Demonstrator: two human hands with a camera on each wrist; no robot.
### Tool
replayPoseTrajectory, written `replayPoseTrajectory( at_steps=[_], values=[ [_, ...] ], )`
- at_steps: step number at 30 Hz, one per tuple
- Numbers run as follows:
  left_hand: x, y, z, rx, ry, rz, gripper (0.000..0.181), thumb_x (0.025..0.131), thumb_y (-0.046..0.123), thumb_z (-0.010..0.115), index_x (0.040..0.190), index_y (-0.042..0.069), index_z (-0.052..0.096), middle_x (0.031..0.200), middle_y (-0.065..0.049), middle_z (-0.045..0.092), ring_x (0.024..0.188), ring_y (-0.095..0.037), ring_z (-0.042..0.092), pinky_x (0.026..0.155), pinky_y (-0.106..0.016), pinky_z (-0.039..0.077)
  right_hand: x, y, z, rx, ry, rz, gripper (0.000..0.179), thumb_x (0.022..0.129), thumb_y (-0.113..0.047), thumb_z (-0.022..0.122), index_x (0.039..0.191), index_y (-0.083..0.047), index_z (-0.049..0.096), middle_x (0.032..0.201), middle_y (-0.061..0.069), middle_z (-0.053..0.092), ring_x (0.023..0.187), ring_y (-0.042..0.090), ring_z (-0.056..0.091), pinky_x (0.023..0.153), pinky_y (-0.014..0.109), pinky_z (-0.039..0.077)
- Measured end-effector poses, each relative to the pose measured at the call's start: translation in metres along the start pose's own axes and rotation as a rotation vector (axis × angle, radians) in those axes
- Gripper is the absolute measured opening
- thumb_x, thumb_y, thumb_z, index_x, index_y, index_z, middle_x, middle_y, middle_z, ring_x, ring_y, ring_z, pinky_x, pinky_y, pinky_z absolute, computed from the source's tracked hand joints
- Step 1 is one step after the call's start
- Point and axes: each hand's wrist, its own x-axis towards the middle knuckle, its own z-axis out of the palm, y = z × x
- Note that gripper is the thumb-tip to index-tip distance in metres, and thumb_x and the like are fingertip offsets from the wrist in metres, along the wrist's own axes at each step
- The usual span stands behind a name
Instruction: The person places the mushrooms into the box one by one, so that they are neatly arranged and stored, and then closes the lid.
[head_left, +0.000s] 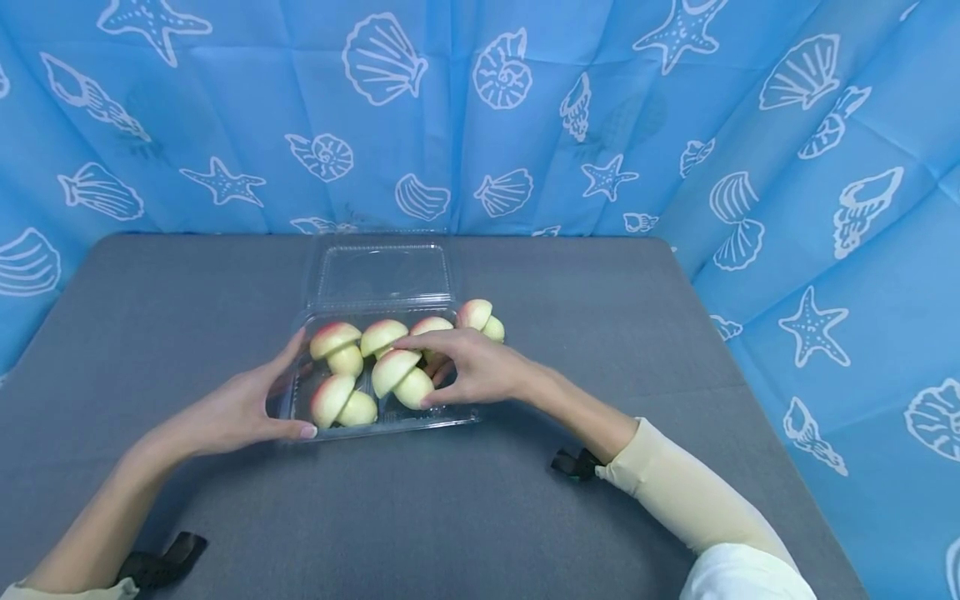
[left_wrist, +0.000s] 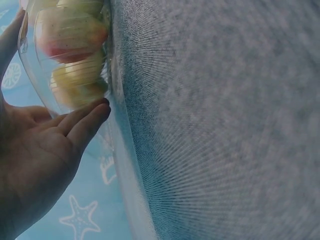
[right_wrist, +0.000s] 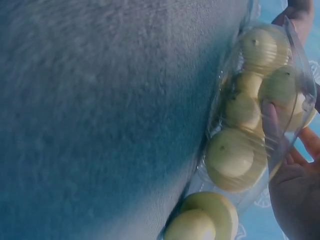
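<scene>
A clear plastic clamshell container [head_left: 405,426] lies on the table with its lid [head_left: 384,275] folded back. Inside sit several mushroom-shaped pieces [head_left: 335,340], pale yellow-green with a pinkish-red tint on their caps. My right hand [head_left: 480,367] pinches one mushroom-shaped piece [head_left: 395,372] over the front right of the container, thumb at its stem and index finger at its cap. Spread along the container's left side, my left hand [head_left: 232,408] touches it with straight fingers, the thumb at the front left corner. In the left wrist view, its fingers [left_wrist: 87,122] rest against the clear wall.
Just right of the container's back right corner, another mushroom-shaped piece [head_left: 476,316] lies on the grey cloth-covered table [head_left: 465,517]. A blue curtain [head_left: 450,117] with white shell and starfish prints hangs behind the table and along its right side.
</scene>
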Motion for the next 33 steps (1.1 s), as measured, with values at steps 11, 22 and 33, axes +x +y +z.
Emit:
replayPoseTrajectory(
  at_steps=[11,22,33],
  values=[
    [-0.002,0.001,0.000,0.001,-0.004,0.007,0.125,0.080,0.049,0.080,0.159,0.015,-0.011,0.162,-0.027,0.007,0.133,-0.052,0.039,0.104,-0.064,0.038,0.008,0.000,0.007,-0.215,-0.028,-0.043,0.071,0.081,-0.024,0.085,0.144,-0.016,0.054,0.118,0.000,0.061,0.089,0.002,0.066,0.078,0.014,0.054],
    [-0.003,0.001,0.000,0.005,0.005,0.016,0.123,0.081,0.047,0.080,0.159,0.013,-0.009,0.160,-0.030,0.014,0.133,-0.052,0.040,0.104,-0.062,0.039,0.013,-0.003,0.010,-0.276,-0.104,0.009,0.075,0.082,-0.028,0.084,0.148,-0.017,0.050,0.099,-0.003,0.069,0.077,-0.005,0.066,0.074,0.012,0.052],
    [-0.003,0.001,0.003,0.039,0.012,-0.003,0.125,0.079,0.053,0.079,0.159,0.014,-0.009,0.160,-0.030,0.012,0.132,-0.054,0.040,0.103,-0.065,0.038,0.014,-0.008,0.011,-0.396,-0.239,0.084,0.077,0.088,-0.027,0.078,0.153,-0.012,0.040,0.109,0.001,0.074,0.081,-0.005,0.067,0.073,0.011,0.051]
  ],
)
